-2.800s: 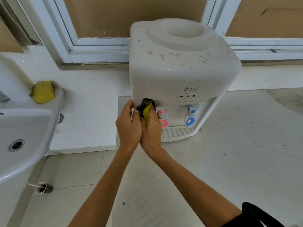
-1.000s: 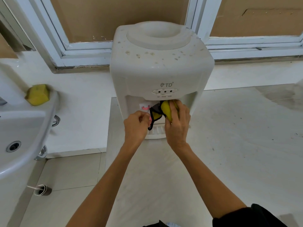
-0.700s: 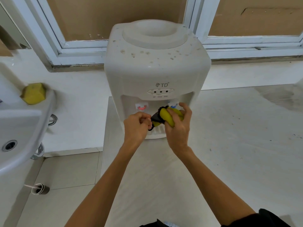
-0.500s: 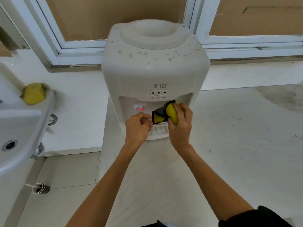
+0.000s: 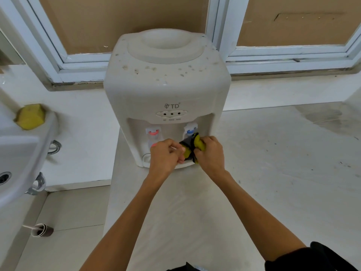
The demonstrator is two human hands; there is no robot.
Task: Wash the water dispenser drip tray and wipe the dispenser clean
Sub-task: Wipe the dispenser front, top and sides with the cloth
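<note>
A white plastic tabletop water dispenser [image 5: 166,98], its top speckled with dirt spots, stands on a pale stone counter [image 5: 273,173] below a white-framed window [image 5: 220,26]. Under its front panel sit a red-handled tap [image 5: 153,133] and a blue-handled tap [image 5: 190,130]. The person's right hand [image 5: 210,153] grips a bunched yellow and black cleaning cloth [image 5: 192,147] just below the blue tap. The left hand [image 5: 166,153] is beside it, fingers curled and pinching the cloth's lower edge. Both hands cover most of the white drip tray [image 5: 145,158] at the dispenser's base. At far left, a yellow sponge [image 5: 30,116] rests on the rim of a white ceramic sink [image 5: 21,153].
</note>
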